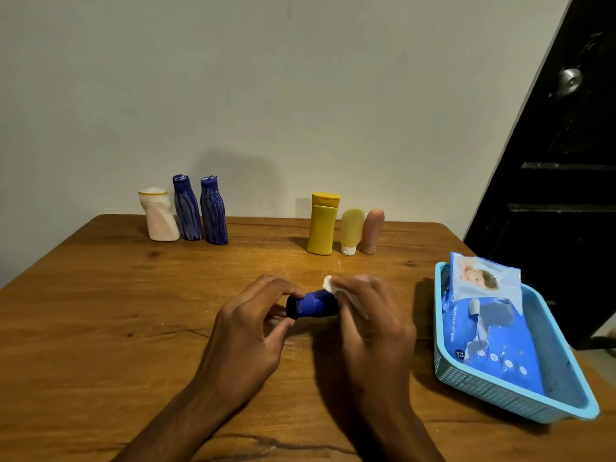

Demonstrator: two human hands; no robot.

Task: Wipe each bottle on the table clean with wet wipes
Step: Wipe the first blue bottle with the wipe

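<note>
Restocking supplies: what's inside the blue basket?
A pack of baby wet wipes lies in the blue basket, its upper end propped over the far rim. Anything beneath the pack is covered.

surface point(100, 295): brown wood with dark grain lines and knots, rounded far corners, standing against the wall.
wall point(266, 78): plain pale grey-green, carrying a soft shadow just above the far edge of the surface.
door point(560, 195): black, at the right edge of the view, slanting in the wide-angle picture, with raised horizontal panels.
door knob point(570, 81): round, silver metal, set high on the door.
floor point(605, 338): small pale patch at the foot of the door.
</note>
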